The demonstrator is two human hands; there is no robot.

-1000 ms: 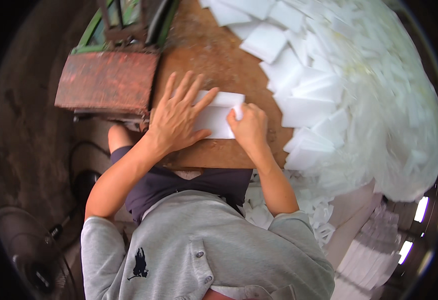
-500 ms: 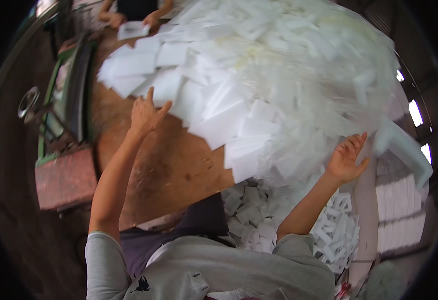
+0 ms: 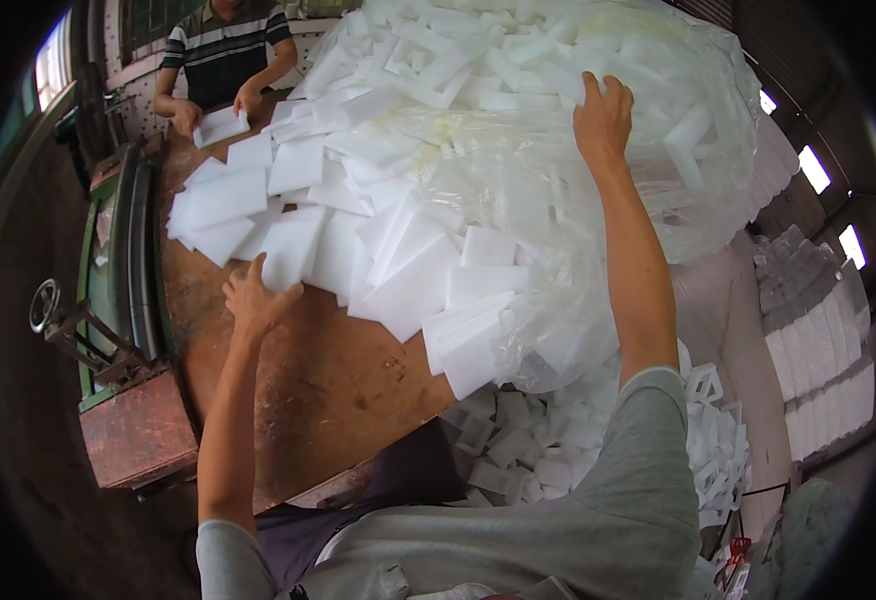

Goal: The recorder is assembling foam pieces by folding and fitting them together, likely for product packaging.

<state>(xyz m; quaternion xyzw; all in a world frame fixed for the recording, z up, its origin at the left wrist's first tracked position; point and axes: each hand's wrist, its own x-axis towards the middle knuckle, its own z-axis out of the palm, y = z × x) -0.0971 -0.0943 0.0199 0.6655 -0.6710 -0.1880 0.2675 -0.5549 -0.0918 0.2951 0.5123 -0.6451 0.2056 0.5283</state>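
Overhead, white foam sheets (image 3: 408,230) bury the brown wooden table (image 3: 328,390).

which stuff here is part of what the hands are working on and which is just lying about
In hand:
left hand on a white foam sheet
right hand on the clear plastic bag of foam pieces

Lying about:
foam offcuts below the table
green machine
stacked foam

A worn brown table (image 3: 328,390) carries white foam sheets (image 3: 298,215) spread across its far half; just right of them a clear bag (image 3: 558,180) stuffed with foam pieces slumps on the table and overhangs its right edge
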